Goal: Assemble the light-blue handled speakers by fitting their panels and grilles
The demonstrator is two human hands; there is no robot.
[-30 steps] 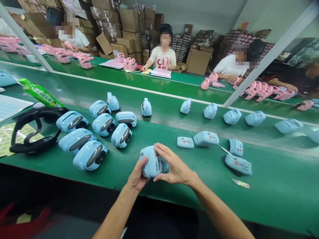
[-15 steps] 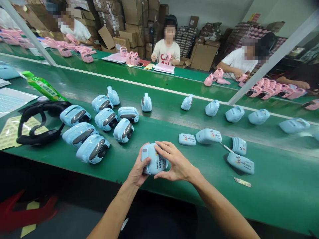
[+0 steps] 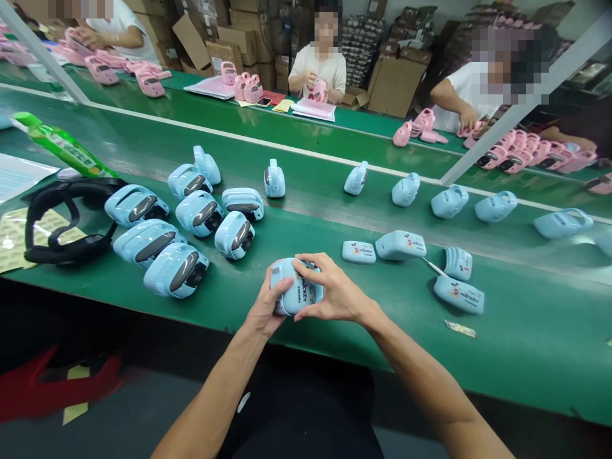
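Observation:
Just over the table's near edge, both hands hold a light blue plastic casing (image 3: pixel 297 294) printed with "Mickey Friends". My left hand (image 3: pixel 266 303) grips its left side, the thumb lying across the front. From the right, my right hand (image 3: pixel 337 288) clasps it, with fingers over the top and the thumb at the lower edge. On the right lie more printed blue parts: a flat cover (image 3: pixel 358 252), a larger casing (image 3: pixel 400 245), a curved piece (image 3: pixel 458 263) and another casing (image 3: pixel 459 295). A thin pale rod (image 3: pixel 433 266) sticks out among them.
Several blue units with dark glossy panels (image 3: pixel 176 271) are grouped at left, beside a black headset strap (image 3: pixel 71 220) and a green packet (image 3: pixel 62 145). More blue units (image 3: pixel 449 202) line the green conveyor (image 3: pixel 315 172). Co-workers handle pink units across it; slanted metal posts (image 3: pixel 521 105) rise between.
The view has tilted down slightly, so the table items sit higher. My left thumb has slid up across the casing's front; both hands keep hold of it.

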